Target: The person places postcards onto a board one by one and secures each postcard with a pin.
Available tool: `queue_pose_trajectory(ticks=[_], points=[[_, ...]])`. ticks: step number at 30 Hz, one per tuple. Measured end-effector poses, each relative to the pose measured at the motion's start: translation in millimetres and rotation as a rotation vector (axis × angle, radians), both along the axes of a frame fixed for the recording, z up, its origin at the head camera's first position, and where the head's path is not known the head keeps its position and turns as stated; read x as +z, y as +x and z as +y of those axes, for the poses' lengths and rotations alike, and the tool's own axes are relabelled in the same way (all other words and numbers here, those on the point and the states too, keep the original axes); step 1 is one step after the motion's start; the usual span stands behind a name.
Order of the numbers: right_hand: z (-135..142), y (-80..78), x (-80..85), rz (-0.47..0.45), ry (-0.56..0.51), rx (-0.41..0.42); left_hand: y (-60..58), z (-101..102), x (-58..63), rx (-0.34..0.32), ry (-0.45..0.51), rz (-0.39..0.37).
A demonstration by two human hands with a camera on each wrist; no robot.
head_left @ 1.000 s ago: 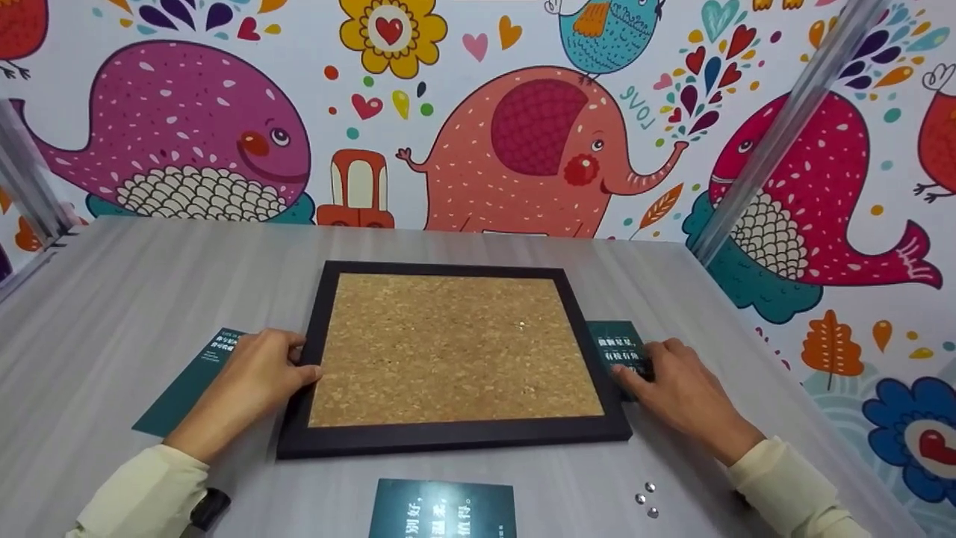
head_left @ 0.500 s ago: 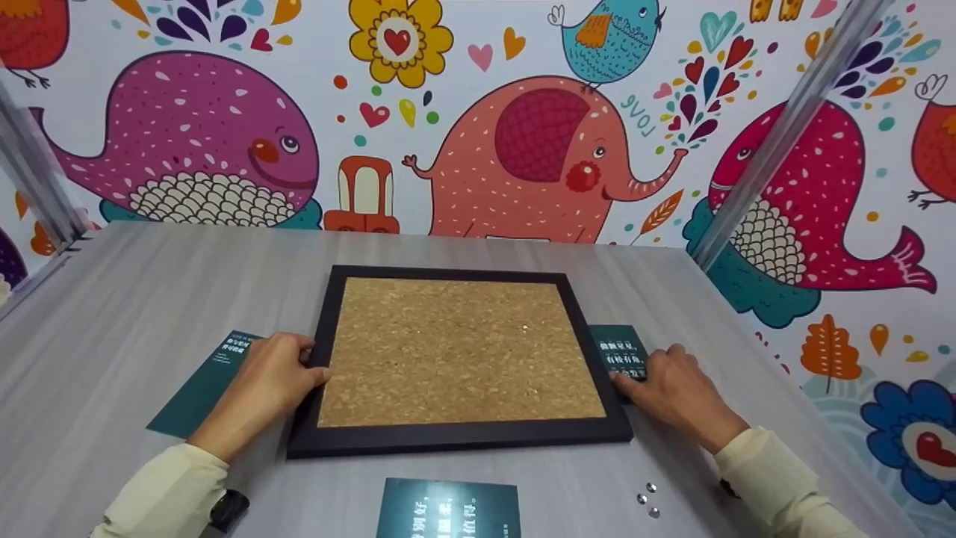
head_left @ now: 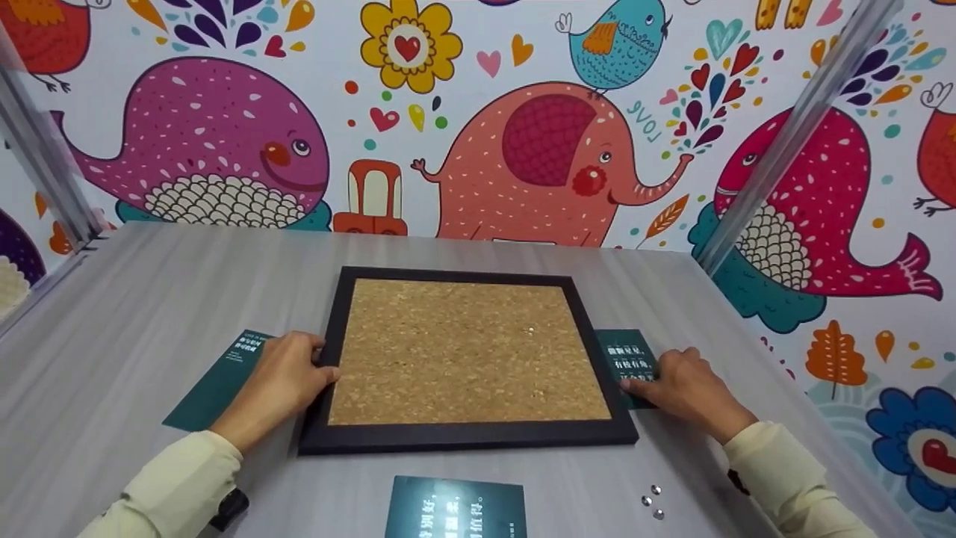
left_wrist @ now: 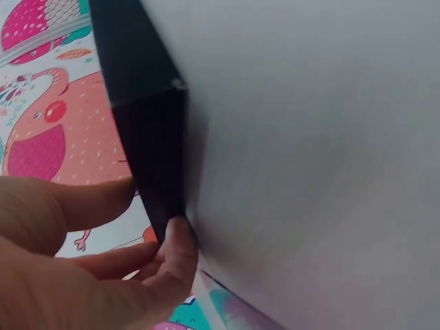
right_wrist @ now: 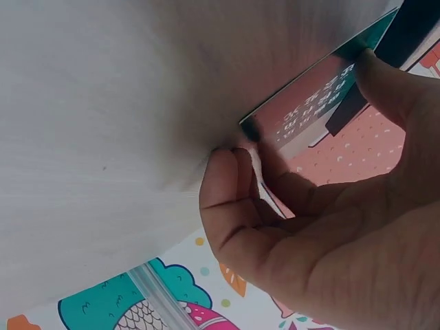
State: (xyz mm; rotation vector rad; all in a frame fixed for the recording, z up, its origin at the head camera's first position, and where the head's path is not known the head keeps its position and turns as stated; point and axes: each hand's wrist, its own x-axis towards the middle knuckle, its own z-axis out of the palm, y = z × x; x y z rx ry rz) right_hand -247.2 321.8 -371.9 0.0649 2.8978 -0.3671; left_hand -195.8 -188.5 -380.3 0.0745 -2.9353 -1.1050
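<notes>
Gripping the left side of the dark frame [head_left: 478, 436], the left hand [head_left: 287, 373] sets its thumb on the top face and its fingers against the outer side. Right hand [head_left: 691, 388] holds the right card [head_left: 621, 350], a green one with white print, between thumb and curled fingers. This card lies just beside the frame's right side; whether any of it runs beneath cannot be told. Cork board [head_left: 470, 359] fills the frame, which lies on the table [head_left: 164, 284] between the hands. Left card [head_left: 205, 396], also green, lies partly hidden behind the left hand and forearm. Front card [head_left: 455, 504] lies near the frame's front edge, cut off by the view. To its right: three small silver studs [head_left: 656, 490]. Beyond the table, a wall [head_left: 388, 142] with painted animals.
</notes>
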Motion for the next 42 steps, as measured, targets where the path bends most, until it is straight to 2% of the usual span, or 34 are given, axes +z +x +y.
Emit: queue_pose_trajectory(ticks=[7, 17, 24, 29, 34, 40, 42], points=[[7, 0.4, 4.9, -0.033, -0.008, -0.011, 1.3, 5, -3.4, 0.021, 0.014, 0.009], [15, -7.4, 9.9, -0.088, -0.077, -0.013, 1.1, -2, -3.3, 0.075, 0.103, -0.079], [19, -8.4, 9.1, -0.098, -0.099, -0.037, 3.3, 0, -2.1, 0.045, 0.078, -0.024], [22, -5.7, 2.2, -0.087, -0.170, -0.066, 5.6, 1, -4.3, 0.041, 0.070, -0.003], [31, -1.3, 4.6, -0.066, -0.233, -0.045, 5.9, 3, -6.1, 0.031, 0.064, 0.010], [40, -1.0, 18.5, 0.000, -0.302, 0.040, 3.9, 2, -3.2, 0.024, 0.048, 0.008], [41, -3.2, 25.3, 0.016, -0.342, 0.045, 2.7, 1, -0.6, 0.024, 0.048, 0.008]])
